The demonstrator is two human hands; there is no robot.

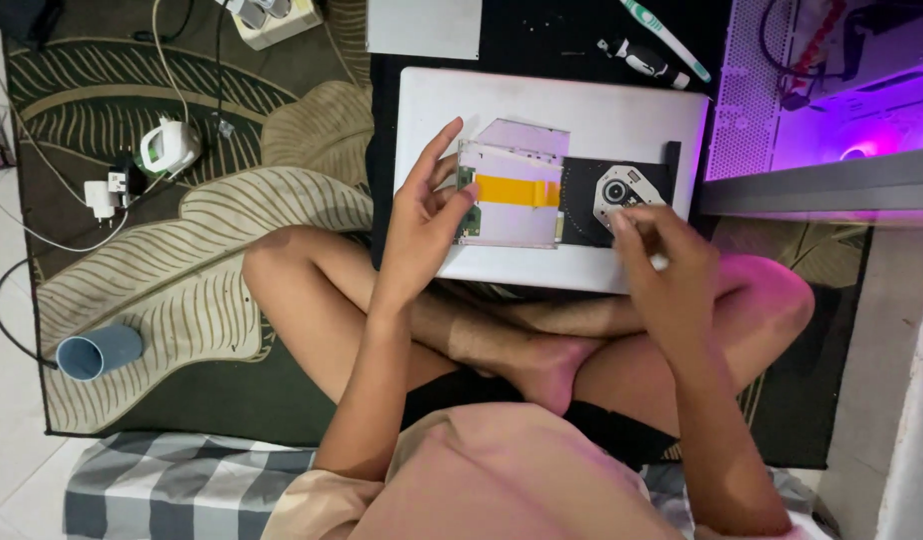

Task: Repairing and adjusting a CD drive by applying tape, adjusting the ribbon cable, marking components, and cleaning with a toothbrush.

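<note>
An opened optical disc drive (512,195) with a metal casing and an orange ribbon cable lies on a white laptop lid (602,115) across my crossed legs. Its black tray with the round spindle part (622,190) sticks out to the right. My left hand (422,225) touches the drive's left edge by the green circuit board, fingers partly spread. My right hand (667,265) pinches at the lower right of the spindle part; what lies between its fingertips is hidden.
A black mat (562,35) behind the laptop carries a toothbrush (667,35) and a small tool (642,60). A leaf-patterned rug (182,270) holds a blue cup (97,352), chargers and cables (132,170). A purple-lit computer case (842,90) stands at right.
</note>
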